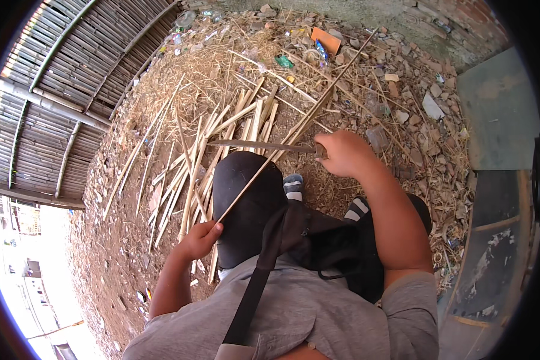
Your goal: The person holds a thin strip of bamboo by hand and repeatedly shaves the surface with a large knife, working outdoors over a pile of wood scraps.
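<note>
My left hand (pixel 202 239) is closed around the near end of a long, thin bamboo strip (pixel 248 187). The strip slants up over my dark-clothed left knee and reaches far to the right, toward the rubble. In my right hand (pixel 345 154) is a long-bladed knife (pixel 246 144), its handle mostly hidden by my fingers. The blade points left and crosses the strip just beyond my knee; whether the two touch I cannot tell. Under and beside them lies a loose heap of split bamboo strips (pixel 191 174) on the ground.
Dry straw (pixel 156 84) and broken bricks (pixel 414 120) litter the ground. A slatted bamboo fence (pixel 66 90) stands on the left, a masonry wall (pixel 396 21) at the back. Grey-green panels (pixel 501 114) are on the right. An orange piece (pixel 326 42) lies among scraps ahead.
</note>
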Tool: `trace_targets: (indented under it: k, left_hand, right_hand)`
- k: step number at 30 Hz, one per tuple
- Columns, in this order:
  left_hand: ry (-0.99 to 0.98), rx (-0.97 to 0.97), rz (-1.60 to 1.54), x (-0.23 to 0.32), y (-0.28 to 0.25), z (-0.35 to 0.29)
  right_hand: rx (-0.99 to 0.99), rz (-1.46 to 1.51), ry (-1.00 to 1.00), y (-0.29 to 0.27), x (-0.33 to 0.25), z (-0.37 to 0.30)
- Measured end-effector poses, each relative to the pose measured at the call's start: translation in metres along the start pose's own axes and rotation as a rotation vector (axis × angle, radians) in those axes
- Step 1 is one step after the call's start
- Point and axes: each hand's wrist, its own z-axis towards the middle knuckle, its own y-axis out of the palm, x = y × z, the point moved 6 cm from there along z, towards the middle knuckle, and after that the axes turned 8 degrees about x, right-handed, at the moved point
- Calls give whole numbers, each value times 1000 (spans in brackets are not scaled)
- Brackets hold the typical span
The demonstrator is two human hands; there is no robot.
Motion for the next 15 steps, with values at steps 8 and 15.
trace_targets:
  k: [8, 15]
  left_hand:
    - [40, 2, -36, 11, 0, 1]
    - [59, -53, -40, 6, -1, -1]
  right_hand:
    - [217, 152, 181, -2, 47, 2]
    - [-38, 73, 74, 16, 27, 9]
